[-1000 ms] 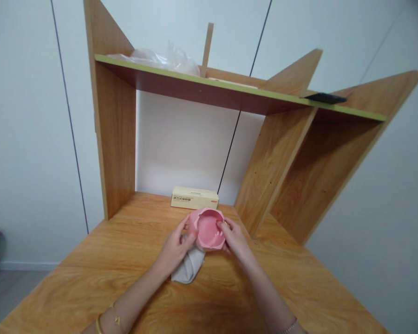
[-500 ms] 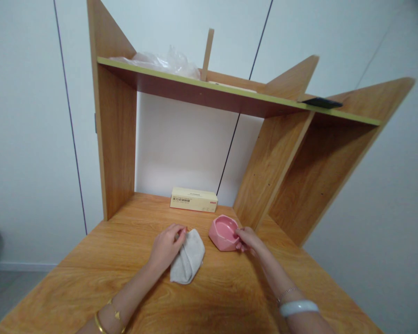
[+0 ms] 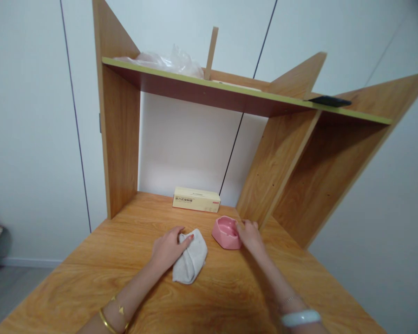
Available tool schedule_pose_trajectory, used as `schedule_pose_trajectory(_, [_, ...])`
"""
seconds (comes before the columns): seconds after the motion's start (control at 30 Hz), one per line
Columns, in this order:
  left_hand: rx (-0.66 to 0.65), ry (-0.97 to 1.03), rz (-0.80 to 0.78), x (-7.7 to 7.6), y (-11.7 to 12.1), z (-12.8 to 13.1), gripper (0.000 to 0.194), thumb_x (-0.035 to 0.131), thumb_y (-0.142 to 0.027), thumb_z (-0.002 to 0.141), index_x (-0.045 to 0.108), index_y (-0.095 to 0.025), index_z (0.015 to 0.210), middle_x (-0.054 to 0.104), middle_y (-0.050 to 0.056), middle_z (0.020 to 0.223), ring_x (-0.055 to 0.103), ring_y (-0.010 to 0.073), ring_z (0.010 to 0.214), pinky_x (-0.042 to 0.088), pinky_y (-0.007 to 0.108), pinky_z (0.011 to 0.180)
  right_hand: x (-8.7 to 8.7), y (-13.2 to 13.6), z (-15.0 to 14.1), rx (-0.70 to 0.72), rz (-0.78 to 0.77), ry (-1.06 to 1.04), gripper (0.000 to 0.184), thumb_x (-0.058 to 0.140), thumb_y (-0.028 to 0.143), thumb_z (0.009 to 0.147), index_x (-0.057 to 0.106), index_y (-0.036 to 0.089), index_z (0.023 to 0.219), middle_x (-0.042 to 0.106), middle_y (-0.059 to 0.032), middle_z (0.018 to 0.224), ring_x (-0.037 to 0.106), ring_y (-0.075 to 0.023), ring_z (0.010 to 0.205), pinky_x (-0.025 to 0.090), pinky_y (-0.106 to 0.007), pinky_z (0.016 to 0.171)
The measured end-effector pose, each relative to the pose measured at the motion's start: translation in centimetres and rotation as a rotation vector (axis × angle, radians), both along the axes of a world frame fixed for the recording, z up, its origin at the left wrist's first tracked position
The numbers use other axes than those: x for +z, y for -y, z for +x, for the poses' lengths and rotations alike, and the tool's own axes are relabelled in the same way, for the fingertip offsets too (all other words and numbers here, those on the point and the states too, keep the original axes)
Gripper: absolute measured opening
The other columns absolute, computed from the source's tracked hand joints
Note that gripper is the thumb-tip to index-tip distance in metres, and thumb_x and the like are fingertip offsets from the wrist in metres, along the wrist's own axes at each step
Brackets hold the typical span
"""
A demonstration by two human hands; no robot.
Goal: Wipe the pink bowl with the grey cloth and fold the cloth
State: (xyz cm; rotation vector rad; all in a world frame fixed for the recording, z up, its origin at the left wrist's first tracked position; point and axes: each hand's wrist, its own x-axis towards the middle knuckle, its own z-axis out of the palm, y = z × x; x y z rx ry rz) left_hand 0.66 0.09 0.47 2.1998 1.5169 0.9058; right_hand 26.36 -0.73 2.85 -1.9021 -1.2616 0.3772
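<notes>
A pink faceted bowl [image 3: 226,241] rests upright on the wooden desk. My right hand [image 3: 251,235] is at its right side, the thumb by the rim and the other fingers loosely apart from its outer wall. Left of the bowl lies a folded light grey cloth [image 3: 194,257]. My left hand [image 3: 167,248] grips the cloth's upper left edge, thumb on top; the fingertips underneath are partly hidden.
A cream-coloured box [image 3: 196,200] with printed lettering stands at the back of the desk [image 3: 209,306]. Wooden upright panels and an overhead shelf [image 3: 195,83] frame the rear. On the shelf sit a clear plastic bag [image 3: 174,62] and a dark flat object [image 3: 330,101].
The bowl, first held in both hands above the cloth, went right and down onto the desk. My left hand left it for the cloth; my right hand has loosened from it.
</notes>
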Motion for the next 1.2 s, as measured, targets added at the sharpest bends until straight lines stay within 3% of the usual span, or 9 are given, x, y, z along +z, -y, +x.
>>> schedule_pose_trajectory(0.1, [-0.015, -0.008, -0.045, 0.2, 0.2, 0.1, 0.039, 0.045, -0.05, 0.079, 0.061, -0.02, 0.098, 0.064, 0.008, 0.1, 0.059, 0.0267, 0.09, 0.042, 0.032, 0.069, -0.4, 1.6, -2.5, 0.019, 0.053, 0.108, 0.02, 0.044, 0.029, 0.081, 0.057, 0.019, 0.091, 0.058, -0.0098, 0.097, 0.056, -0.0237, 0.093, 0.041, -0.033, 0.075])
schedule_pose_trajectory(0.2, [-0.033, 0.005, -0.051, 0.2, 0.3, 0.3, 0.03, 0.048, -0.041, 0.078, 0.06, -0.02, 0.095, 0.064, 0.007, 0.099, 0.059, 0.0246, 0.088, 0.042, 0.031, 0.069, -2.2, 3.2, -5.3, 0.219, -0.004, 0.217, 0.019, 0.041, 0.023, 0.079, 0.059, 0.021, 0.077, 0.063, -0.0056, 0.079, 0.06, -0.0218, 0.078, 0.041, -0.032, 0.072])
schedule_pose_trajectory(0.4, [-0.072, 0.029, 0.023, 1.4, -0.2, -0.4, 0.019, 0.046, -0.026, 0.076, 0.059, -0.023, 0.09, 0.064, 0.002, 0.098, 0.058, 0.0198, 0.089, 0.041, 0.027, 0.072, -4.9, 4.1, -7.6, 0.272, -0.039, 0.212, 0.022, 0.045, 0.014, 0.072, 0.062, 0.018, 0.087, 0.065, -0.0089, 0.093, 0.058, -0.0211, 0.089, 0.04, -0.029, 0.076])
schedule_pose_trajectory(0.57, [0.243, -0.131, -0.072, 4.1, -1.5, -3.3, 0.021, 0.043, -0.032, 0.076, 0.055, -0.024, 0.09, 0.066, 0.003, 0.086, 0.06, 0.025, 0.08, 0.041, 0.03, 0.063, -4.4, 2.9, -8.3, 0.289, -0.118, 0.175, 0.023, 0.051, 0.026, 0.073, 0.062, 0.014, 0.09, 0.064, -0.0096, 0.089, 0.058, -0.021, 0.082, 0.038, -0.027, 0.069])
schedule_pose_trajectory(0.7, [0.372, -0.257, -0.089, 4.9, -2.1, -4.8, 0.023, 0.039, -0.032, 0.074, 0.051, -0.023, 0.091, 0.065, 0.006, 0.082, 0.061, 0.0285, 0.079, 0.041, 0.032, 0.06, -3.9, 1.3, -9.6, 0.323, -0.184, 0.096, 0.023, 0.045, 0.03, 0.078, 0.061, 0.015, 0.07, 0.061, -0.0033, 0.067, 0.056, -0.0164, 0.067, 0.035, -0.023, 0.057])
schedule_pose_trajectory(0.83, [0.375, -0.339, -0.078, 4.4, -2.2, -4.7, 0.022, 0.035, -0.033, 0.075, 0.051, -0.022, 0.085, 0.066, 0.008, 0.08, 0.061, 0.029, 0.077, 0.041, 0.033, 0.06, -3.5, 0.2, -10.7, 0.358, -0.245, -0.019, 0.031, 0.05, 0.034, 0.075, 0.051, 0.016, 0.05, 0.049, 0.0021, 0.047, 0.047, -0.0114, 0.05, 0.028, -0.021, 0.046])
schedule_pose_trajectory(1.03, [0.329, -0.368, -0.082, 3.9, -2.2, -4.4, 0.023, 0.034, -0.032, 0.076, 0.053, -0.021, 0.083, 0.066, 0.009, 0.08, 0.061, 0.0283, 0.075, 0.041, 0.034, 0.06, -2.8, 0.7, -10.1, 0.365, -0.331, -0.296, 0.051, 0.017, 0.043, 0.087, 0.054, 0.016, 0.066, 0.058, -0.0017, 0.061, 0.039, -0.0061, 0.034, 0.021, -0.018, 0.033])
schedule_pose_trajectory(1.1, [0.323, -0.366, -0.087, 3.9, -2.2, -4.4, 0.024, 0.034, -0.032, 0.076, 0.054, -0.021, 0.083, 0.066, 0.009, 0.08, 0.061, 0.0284, 0.076, 0.041, 0.034, 0.06, -2.7, 1.2, -9.9, 0.363, -0.346, -0.367, 0.049, 0.021, 0.049, 0.085, 0.053, 0.016, 0.069, 0.059, -0.0016, 0.061, 0.038, -0.0055, 0.031, 0.017, -0.017, 0.03])
schedule_pose_trajectory(1.2, [0.307, -0.359, -0.088, 3.6, -2.1, -4.2, 0.024, 0.034, -0.032, 0.076, 0.054, -0.021, 0.082, 0.066, 0.009, 0.08, 0.061, 0.0283, 0.076, 0.04, 0.034, 0.061, -2.7, 1.7, -10.0, 0.363, -0.342, -0.435, 0.034, 0.045, 0.051, 0.076, 0.05, 0.018, 0.068, 0.05, 0.0047, 0.044, 0.033, -0.0051, 0.028, 0.014, -0.016, 0.029])
